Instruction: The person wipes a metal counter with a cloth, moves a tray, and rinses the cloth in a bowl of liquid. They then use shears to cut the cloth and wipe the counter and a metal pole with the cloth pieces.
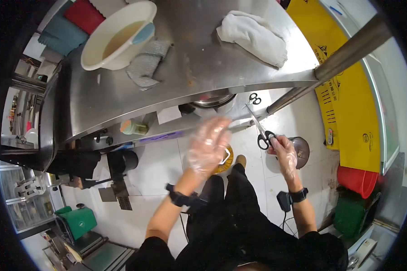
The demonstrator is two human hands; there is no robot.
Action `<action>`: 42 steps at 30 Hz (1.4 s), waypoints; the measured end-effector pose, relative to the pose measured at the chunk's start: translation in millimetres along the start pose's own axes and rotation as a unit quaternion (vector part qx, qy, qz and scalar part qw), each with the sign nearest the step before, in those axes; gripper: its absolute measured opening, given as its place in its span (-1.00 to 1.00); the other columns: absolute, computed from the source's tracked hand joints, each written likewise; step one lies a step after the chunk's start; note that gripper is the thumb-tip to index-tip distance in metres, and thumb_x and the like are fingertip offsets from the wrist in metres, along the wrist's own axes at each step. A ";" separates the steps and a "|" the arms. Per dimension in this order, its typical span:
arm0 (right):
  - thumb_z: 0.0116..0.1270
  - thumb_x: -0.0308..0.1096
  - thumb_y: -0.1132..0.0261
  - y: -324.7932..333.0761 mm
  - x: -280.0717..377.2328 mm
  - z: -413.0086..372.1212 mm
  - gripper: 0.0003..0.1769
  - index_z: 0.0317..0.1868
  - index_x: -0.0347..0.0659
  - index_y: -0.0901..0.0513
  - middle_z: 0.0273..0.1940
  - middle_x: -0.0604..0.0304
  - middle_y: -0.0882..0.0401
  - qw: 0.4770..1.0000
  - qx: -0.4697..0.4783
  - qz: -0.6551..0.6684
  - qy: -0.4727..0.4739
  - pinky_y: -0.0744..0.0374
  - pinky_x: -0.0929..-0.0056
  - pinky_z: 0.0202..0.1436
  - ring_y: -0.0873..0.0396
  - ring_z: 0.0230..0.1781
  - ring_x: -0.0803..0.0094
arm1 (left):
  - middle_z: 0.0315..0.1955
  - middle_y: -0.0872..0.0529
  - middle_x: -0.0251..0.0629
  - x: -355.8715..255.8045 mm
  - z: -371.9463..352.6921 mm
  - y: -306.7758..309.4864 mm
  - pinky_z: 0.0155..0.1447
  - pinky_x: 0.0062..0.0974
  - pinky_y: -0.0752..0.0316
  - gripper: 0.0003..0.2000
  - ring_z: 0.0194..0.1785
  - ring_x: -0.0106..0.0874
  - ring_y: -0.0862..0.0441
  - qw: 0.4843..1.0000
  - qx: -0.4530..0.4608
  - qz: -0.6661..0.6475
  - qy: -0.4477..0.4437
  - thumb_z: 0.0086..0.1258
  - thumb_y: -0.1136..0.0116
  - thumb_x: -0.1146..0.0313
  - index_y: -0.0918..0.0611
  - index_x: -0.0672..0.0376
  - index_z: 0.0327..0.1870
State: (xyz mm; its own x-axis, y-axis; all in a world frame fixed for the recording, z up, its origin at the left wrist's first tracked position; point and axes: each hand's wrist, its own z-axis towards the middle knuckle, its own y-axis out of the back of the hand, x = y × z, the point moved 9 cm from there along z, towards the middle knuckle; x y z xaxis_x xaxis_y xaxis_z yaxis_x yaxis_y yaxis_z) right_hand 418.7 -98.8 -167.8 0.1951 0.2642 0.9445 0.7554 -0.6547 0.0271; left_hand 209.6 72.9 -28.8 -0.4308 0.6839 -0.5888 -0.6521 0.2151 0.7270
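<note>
My right hand, in a clear plastic glove, grips a pair of scissors by the black handles. The blades point up and away toward the lower shelf. My left hand, also gloved in clear plastic, is raised in front of the steel table's edge and smeared by motion. Its finger position cannot be made out, and nothing is visible in it. A second pair of black-handled scissors lies on the lower shelf, beyond the blades of the held pair.
On the steel table are a white basin of cloudy liquid, a grey cloth and a white cloth. A jar and a lidded pot are underneath. A table leg and yellow panel stand right.
</note>
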 end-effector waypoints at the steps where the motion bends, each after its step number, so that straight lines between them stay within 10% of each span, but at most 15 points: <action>1: 0.50 -0.28 -0.22 -8.1 13.7 -14.3 -0.71 -0.05 -0.40 -0.60 -0.31 0.23 -0.60 1.000 -0.014 0.007 -0.007 -0.64 0.52 -0.22 -0.61 -0.39 0.55 | 0.08 -0.67 -0.18 1.3 -9.5 -19.7 0.20 -0.27 -0.54 -0.61 0.14 -0.16 -0.63 0.996 0.043 -0.068 0.027 0.40 -0.23 0.10 -0.59 0.05 0.16; 7: 0.50 -0.35 -0.23 -66.0 72.2 -65.4 -0.79 -0.08 -0.37 -0.58 -0.30 0.26 -0.60 0.992 -0.028 0.101 0.065 -0.64 0.56 -0.27 -0.59 -0.40 0.58 | -0.26 -0.69 -0.27 -9.1 -55.9 -81.4 -0.17 -0.48 -0.57 -0.60 -0.29 -0.51 -0.66 0.838 0.215 -0.448 0.227 0.51 -0.11 0.06 -0.53 0.22 0.11; 14: 0.49 -0.32 -0.22 -65.4 137.3 -58.8 -0.79 -0.16 -0.33 -0.61 -0.43 0.32 -0.56 0.992 -0.044 0.021 0.119 -0.54 0.60 -0.35 -0.51 -0.50 0.63 | -0.27 -0.70 -0.28 -3.5 -36.4 -29.3 -0.22 -0.57 -0.57 -0.64 -0.35 -0.55 -0.66 0.870 0.184 -0.416 0.191 0.59 0.01 0.20 -0.51 0.30 0.19; 21: 0.61 -0.04 -0.04 -96.7 146.0 -43.0 -0.54 0.06 -0.32 -0.59 -0.11 0.13 -0.68 0.984 0.030 0.120 0.126 -0.61 0.38 0.00 -0.62 -0.16 0.42 | -0.29 -0.68 -0.31 -21.5 -22.6 -25.8 -0.22 -0.57 -0.58 -0.67 -0.34 -0.55 -0.66 0.869 0.144 -0.427 0.202 0.60 0.01 0.27 -0.52 0.22 0.25; 24: 0.64 -0.03 0.03 -110.6 155.3 -49.0 -0.51 0.17 -0.27 -0.58 -0.09 0.15 -0.61 0.971 0.050 -0.092 0.216 -0.54 0.42 -0.04 -0.55 -0.14 0.44 | -0.30 -0.68 -0.30 -33.8 -15.8 -15.9 -0.23 -0.56 -0.58 -0.63 -0.36 -0.54 -0.66 0.886 0.122 -0.409 0.181 0.57 -0.01 0.31 -0.48 0.14 0.34; 30: 0.66 -0.17 0.04 -114.9 186.9 -49.1 -0.61 0.10 -0.24 -0.63 -0.22 0.20 -0.70 0.963 -0.021 -0.096 0.250 -0.51 0.53 -0.26 -0.52 -0.38 0.58 | -0.31 -0.69 -0.22 -30.7 -6.7 4.3 -0.20 -0.48 -0.59 -0.72 -0.36 -0.45 -0.68 0.944 0.094 -0.302 0.096 0.52 -0.07 0.32 -0.62 0.03 0.20; 32: 0.63 -0.25 0.00 -110.7 185.9 -32.1 -0.70 0.10 -0.27 -0.55 -0.28 0.15 -0.66 0.934 -0.043 -0.174 0.308 -0.48 0.46 -0.42 -0.49 -0.52 0.49 | -0.27 -0.73 -0.20 -31.5 0.4 23.2 -0.14 -0.40 -0.60 -0.79 -0.30 -0.33 -0.71 0.992 0.028 -0.057 -0.109 0.50 -0.11 0.23 -0.68 0.00 0.04; 36: 0.58 -0.22 -0.03 -125.0 182.4 -21.8 -0.68 0.06 -0.33 -0.47 -0.35 -0.10 -0.66 0.827 -0.063 -0.393 0.396 -0.53 0.11 -0.47 -0.56 -0.55 0.04 | -0.31 -0.75 -0.27 35.5 22.7 77.7 -0.12 -0.37 -0.59 -0.83 -0.22 -0.26 -0.72 0.999 -0.023 -0.030 0.004 0.51 -0.08 0.25 -0.70 0.01 -0.05; 42: 0.56 -0.10 -0.01 -180.6 192.6 -5.3 -0.60 -0.09 -0.35 -0.48 -0.46 -0.16 -0.64 0.861 -0.021 -0.428 0.275 -0.57 0.02 -0.47 -0.63 -0.50 -0.09 | -0.43 -0.72 -0.24 60.3 101.9 128.6 -0.26 -0.42 -0.53 -0.77 -0.34 -0.35 -0.69 0.994 -0.089 -0.041 -0.044 0.55 -0.02 0.21 -0.68 0.11 -0.06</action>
State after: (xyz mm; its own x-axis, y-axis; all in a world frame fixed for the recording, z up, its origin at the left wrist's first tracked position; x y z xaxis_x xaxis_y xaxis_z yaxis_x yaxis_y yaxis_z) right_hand 316.5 66.6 10.9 -0.7551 0.2950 0.5855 0.4510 -0.4144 0.7905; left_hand 163.2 212.8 65.2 -0.3202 0.7299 -0.6039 -0.7862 0.1509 0.5993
